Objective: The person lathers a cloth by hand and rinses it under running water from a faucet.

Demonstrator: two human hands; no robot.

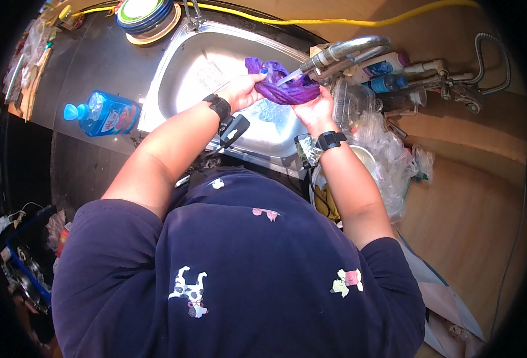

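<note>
Over the metal sink (186, 77), a wet purple cloth (287, 92) is stretched between my two hands. My left hand (242, 93) grips its left end, fingers closed on the fabric. The right end is in my right hand (315, 109), whose fingers are partly hidden behind the cloth. Water from the curved faucet (353, 48) runs onto the middle of the cloth. Each wrist carries a black strap with a small device.
Left of the sink stands a blue soap bottle (111, 113). Stacked plates (144, 18) sit behind it. Plastic bags (383, 161), bottles and pipes lie to the right. A yellow hose (311, 22) crosses the back.
</note>
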